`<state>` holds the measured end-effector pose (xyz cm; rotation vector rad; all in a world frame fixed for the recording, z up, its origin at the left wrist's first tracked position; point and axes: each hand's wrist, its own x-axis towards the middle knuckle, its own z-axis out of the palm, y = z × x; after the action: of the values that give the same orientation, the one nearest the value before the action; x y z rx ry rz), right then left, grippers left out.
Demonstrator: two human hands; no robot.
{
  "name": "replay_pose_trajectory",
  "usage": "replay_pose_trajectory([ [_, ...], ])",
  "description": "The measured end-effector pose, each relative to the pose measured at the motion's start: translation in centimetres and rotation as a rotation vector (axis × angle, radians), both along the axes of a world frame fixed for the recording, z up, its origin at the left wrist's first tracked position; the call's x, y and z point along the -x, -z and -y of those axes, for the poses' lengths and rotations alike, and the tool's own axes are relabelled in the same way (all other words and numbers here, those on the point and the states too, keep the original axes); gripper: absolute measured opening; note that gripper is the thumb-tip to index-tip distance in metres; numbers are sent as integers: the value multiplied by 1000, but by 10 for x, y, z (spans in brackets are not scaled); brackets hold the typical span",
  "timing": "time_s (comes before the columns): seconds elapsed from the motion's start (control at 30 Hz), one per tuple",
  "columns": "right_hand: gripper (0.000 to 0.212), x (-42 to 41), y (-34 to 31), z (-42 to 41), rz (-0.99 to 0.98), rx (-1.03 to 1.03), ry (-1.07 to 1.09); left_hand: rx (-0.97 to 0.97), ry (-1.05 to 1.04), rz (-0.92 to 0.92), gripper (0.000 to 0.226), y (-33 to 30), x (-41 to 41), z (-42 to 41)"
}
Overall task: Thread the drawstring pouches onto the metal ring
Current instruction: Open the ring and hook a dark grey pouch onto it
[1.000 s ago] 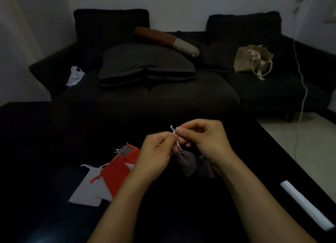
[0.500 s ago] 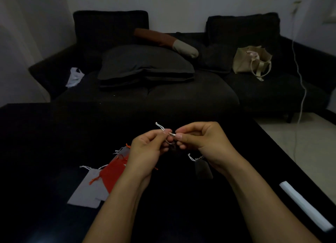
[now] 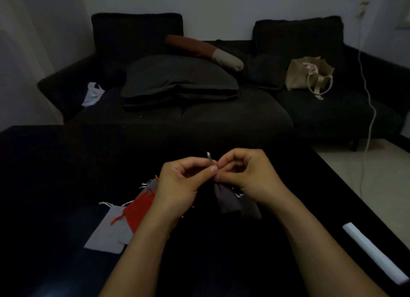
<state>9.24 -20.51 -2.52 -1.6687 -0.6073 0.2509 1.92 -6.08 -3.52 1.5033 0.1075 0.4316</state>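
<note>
Fingertips of both hands meeting mid-scene above the glossy black table [image 3: 55, 185]. Left hand [image 3: 179, 185] curled, thumb and forefinger pinching a thin white drawstring end [image 3: 209, 158] that pokes up and slightly left from the pinch. Right hand [image 3: 246, 174] curled too, thumb and fingers closed against the same spot, touching left fingertips; exactly what sits inside that grip can't be told. Metal ring hidden or too dark to make out.

Dark grey fabric drawstring pouch [image 3: 226, 199] hanging just below the pinch, between the two wrists, tilted. Second dimmer grey pouch [image 3: 251, 209] just beside it on the right, partly behind the right wrist, with a bit of white cord at its top.

Left of left hand, on the table: pile of flat pouches, overlapping. Red-orange fabric pouch [image 3: 138, 210] with orange cords on top, partly covered by left forearm. Light grey pouch [image 3: 107, 234] under it, nearer and further left, white cords at its far end. Another grey pouch [image 3: 152, 184] at the far end of the pile, touching left hand's edge.

White flat strip [image 3: 375, 253] near right edge of the table, well apart from hands.

Far side: dark sofa [image 3: 233, 117] with grey cushion [image 3: 177, 77], brown-and-beige bolster [image 3: 204, 51], beige tote bag [image 3: 308, 75], white crumpled item [image 3: 93, 93] at left. White cable [image 3: 366, 85] hanging at far right.
</note>
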Motion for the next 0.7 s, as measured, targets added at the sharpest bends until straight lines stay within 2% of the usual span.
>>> replay_pose_trajectory([
  [0.13,19,2,5,-5,64,22,7,-157,-64,72,16,0,-2,1],
  [0.33,16,8,3,-13,-19,-67,8,-164,-117,119,17,0,-2,4],
  [0.57,16,16,7,-24,-192,-259,117,-202,-164,138,24,-2,1,2],
  [0.7,19,16,2,-18,-343,-357,23,-130,-171,144,20,-5,3,4],
])
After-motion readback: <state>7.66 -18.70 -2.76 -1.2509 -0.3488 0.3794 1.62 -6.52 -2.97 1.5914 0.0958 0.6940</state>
